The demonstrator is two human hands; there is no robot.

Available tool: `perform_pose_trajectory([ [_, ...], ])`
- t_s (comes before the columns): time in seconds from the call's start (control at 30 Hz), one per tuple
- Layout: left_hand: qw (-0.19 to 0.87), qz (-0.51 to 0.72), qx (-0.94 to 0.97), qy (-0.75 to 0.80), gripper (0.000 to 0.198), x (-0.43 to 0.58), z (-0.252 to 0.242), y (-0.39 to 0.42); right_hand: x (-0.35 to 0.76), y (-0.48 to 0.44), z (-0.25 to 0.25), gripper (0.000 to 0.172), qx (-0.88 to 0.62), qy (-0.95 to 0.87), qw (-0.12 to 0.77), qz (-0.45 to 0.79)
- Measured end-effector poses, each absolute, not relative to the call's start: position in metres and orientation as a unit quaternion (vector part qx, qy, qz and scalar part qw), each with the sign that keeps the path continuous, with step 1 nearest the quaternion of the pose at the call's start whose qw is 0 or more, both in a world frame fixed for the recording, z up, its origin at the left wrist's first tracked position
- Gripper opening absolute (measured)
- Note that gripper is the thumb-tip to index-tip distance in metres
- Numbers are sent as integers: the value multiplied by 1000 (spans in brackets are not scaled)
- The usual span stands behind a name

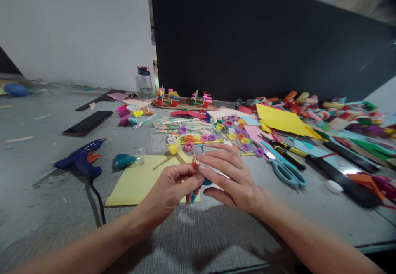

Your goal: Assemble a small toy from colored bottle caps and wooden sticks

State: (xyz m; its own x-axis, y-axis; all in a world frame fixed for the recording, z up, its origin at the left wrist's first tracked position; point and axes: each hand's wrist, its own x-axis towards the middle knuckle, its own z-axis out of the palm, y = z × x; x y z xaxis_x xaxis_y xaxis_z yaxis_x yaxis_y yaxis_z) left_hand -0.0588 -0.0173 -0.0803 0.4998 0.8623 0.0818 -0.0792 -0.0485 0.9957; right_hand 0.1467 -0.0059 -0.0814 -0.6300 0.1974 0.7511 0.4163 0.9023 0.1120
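Over a pale yellow sheet of paper [133, 187], both hands meet around a small craft piece [194, 161] with red, cream and blue-green parts. My left hand [173, 185] pinches it between thumb and fingers. From the right side, my right hand [232, 175] reaches across with its fingertips on the same piece, and much of it is hidden by the fingers. A curled yellow strip [183, 153] rises just behind the fingertips. Left of the hands, a lump of teal clay in a clear wrapper [124, 161] lies against the paper.
A blue hot glue gun [81, 158] and a dark phone [88, 123] lie at left. Blue-handled scissors [287, 173], pliers [283, 150] and a black-handled tool [343, 181] lie at right. Behind are colourful rings [189, 146], sticks [176, 125], two small craft vehicles [167, 97] and a bottle [144, 80].
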Motion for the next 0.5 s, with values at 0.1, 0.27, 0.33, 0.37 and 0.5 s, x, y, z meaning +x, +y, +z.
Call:
perform_pose_trajectory([
  [0.1, 606, 380, 616, 330, 24, -58, -76, -18, 144, -5, -81, 54, -179, -884, 423, -84],
  [0.27, 602, 372, 621, 337, 24, -58, -78, -18, 140, -5, -83, 35, -185, -874, 448, -38],
  [0.33, 613, 368, 617, 329, 23, -59, -81, -18, 139, -6, -83, 32, -184, -873, 450, -35],
  [0.37, 618, 368, 615, 324, 23, -59, -83, -18, 139, -7, -83, 33, -183, -873, 450, -35],
  [0.5, 606, 362, 623, 337, 24, -59, -83, -18, 139, -7, -84, 36, -179, -876, 445, -44],
])
